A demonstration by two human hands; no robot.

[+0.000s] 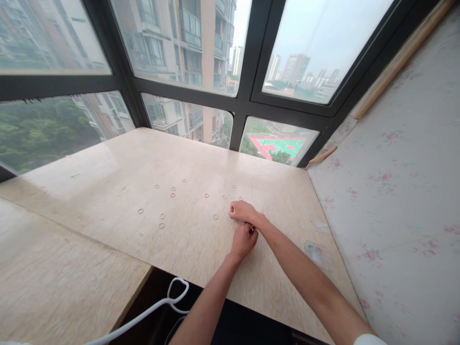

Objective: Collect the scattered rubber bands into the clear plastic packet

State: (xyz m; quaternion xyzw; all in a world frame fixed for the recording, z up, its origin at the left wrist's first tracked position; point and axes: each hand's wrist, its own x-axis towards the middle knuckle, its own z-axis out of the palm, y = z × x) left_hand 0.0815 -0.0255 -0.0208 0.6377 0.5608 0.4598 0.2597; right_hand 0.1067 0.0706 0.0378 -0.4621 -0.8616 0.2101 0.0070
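Above the pale marble-patterned ledge, my right hand is closed, its fingertips pinched low over the surface. Whatever lies in that pinch is too small to make out. My left hand is curled shut just below it, close under the right wrist, and its fingers hide anything inside. Thin small rings, possibly rubber bands, lie scattered to the left of both hands. Nearest are a pale ring, another pale ring and a red ring. Further left are a second red ring and a yellowish ring.
A clear plastic packet lies on the ledge, right of my right forearm. Flower-patterned wall bounds the right side, and dark-framed windows the back. A white cable loops below the front edge.
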